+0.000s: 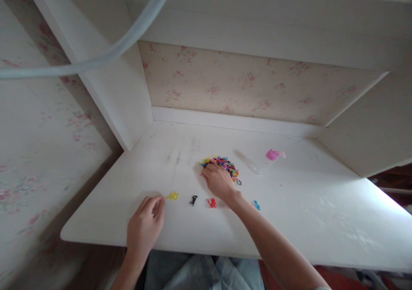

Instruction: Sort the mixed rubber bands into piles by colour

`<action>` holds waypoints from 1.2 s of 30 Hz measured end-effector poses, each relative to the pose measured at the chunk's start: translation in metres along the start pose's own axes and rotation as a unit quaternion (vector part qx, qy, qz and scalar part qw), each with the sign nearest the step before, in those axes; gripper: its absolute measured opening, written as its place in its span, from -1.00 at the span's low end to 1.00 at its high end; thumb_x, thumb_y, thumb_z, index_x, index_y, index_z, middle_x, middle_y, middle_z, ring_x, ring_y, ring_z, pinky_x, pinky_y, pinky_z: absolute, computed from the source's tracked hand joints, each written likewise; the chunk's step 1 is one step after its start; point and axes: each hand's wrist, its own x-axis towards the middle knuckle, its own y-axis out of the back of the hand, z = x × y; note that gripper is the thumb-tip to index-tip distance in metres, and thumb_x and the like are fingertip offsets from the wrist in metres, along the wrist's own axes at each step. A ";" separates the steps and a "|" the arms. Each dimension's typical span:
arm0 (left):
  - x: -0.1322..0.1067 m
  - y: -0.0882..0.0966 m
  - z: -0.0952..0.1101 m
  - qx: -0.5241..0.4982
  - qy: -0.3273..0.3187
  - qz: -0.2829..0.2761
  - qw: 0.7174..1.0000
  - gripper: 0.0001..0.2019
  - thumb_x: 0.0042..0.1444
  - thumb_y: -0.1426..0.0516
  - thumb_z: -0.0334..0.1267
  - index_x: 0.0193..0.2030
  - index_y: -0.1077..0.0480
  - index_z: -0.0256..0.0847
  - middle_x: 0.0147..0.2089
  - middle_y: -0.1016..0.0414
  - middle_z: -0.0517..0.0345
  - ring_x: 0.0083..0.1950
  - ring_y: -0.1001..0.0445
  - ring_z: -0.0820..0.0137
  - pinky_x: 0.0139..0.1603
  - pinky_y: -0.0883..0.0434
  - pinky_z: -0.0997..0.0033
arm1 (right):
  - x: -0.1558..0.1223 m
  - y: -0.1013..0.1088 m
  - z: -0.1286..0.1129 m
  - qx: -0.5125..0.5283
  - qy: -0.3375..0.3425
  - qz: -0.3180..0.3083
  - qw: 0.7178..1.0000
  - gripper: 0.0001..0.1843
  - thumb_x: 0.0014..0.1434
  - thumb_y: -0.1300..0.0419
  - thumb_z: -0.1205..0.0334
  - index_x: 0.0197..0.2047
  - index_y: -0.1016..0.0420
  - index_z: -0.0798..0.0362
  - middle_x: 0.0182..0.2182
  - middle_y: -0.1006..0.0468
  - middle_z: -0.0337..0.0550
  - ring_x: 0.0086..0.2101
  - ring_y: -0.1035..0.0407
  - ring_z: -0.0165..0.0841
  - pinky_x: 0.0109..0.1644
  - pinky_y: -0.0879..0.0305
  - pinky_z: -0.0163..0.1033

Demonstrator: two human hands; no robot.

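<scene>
A heap of small multicoloured rubber bands (pixel 229 164) lies on the white desktop. My right hand (pixel 219 180) rests over its left front part, fingers stretched out and touching the bands; their tips are partly hidden. Nearer the front edge, my left hand (pixel 146 219) is closed in a pinch beside a small bunch of yellow rubber bands (pixel 174 195). A yellow strand reaches its fingertips, but what they hold is unclear. To the right along a row lie black bands (pixel 193 200), red bands (pixel 212 203) and, beyond my right forearm, blue bands (pixel 257 205).
Behind the heap to the right are a clear plastic piece (pixel 249 163) and a crumpled pink item (pixel 273 154). A white side panel (pixel 128 88) and an overhead shelf (pixel 241 36) enclose the desk (pixel 305 221). A pale, blurred tube (pixel 119 47) crosses the upper left.
</scene>
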 end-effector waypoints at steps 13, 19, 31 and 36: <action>0.001 -0.001 0.002 0.027 -0.014 0.003 1.000 -0.79 0.16 -0.03 -0.13 -0.23 -0.43 -0.15 -0.39 -0.45 0.22 -0.43 -0.43 0.50 -0.38 -0.30 0.55 | -0.071 0.016 -0.014 0.105 -0.139 0.061 0.983 -0.79 0.29 0.04 0.22 -0.11 -0.39 -0.08 -0.27 -0.54 -0.29 -0.33 -0.41 -0.43 -0.32 -0.10 -0.36; 0.000 0.000 0.004 0.020 0.002 -0.002 1.000 -0.80 0.16 -0.04 -0.15 -0.23 -0.44 -0.14 -0.33 -0.48 0.20 -0.37 -0.45 0.48 -0.35 -0.32 0.55 | -0.084 -0.004 -0.031 0.118 -0.163 0.031 0.979 -0.79 0.29 0.03 0.22 -0.29 -0.40 -0.02 -0.38 -0.54 -0.27 -0.38 -0.40 -0.44 -0.36 -0.05 -0.37; -0.001 0.000 0.003 0.027 -0.023 0.006 0.999 -0.79 0.17 -0.03 -0.15 -0.22 -0.44 -0.15 -0.35 -0.49 0.19 -0.41 -0.45 0.49 -0.38 -0.30 0.56 | -0.093 -0.007 -0.032 0.127 -0.142 0.051 0.980 -0.73 0.30 0.04 0.21 -0.30 -0.48 -0.04 -0.41 -0.55 -0.26 -0.37 -0.42 -0.44 -0.30 -0.09 -0.38; -0.001 0.000 0.004 0.037 -0.016 -0.007 0.999 -0.77 0.17 -0.02 -0.13 -0.19 -0.45 -0.14 -0.33 -0.50 0.20 -0.41 -0.45 0.51 -0.39 -0.31 0.57 | -0.107 -0.003 -0.025 0.167 -0.159 0.085 0.969 -0.74 0.28 0.02 0.21 -0.30 -0.48 -0.05 -0.42 -0.54 -0.28 -0.45 -0.39 -0.46 -0.36 -0.09 -0.40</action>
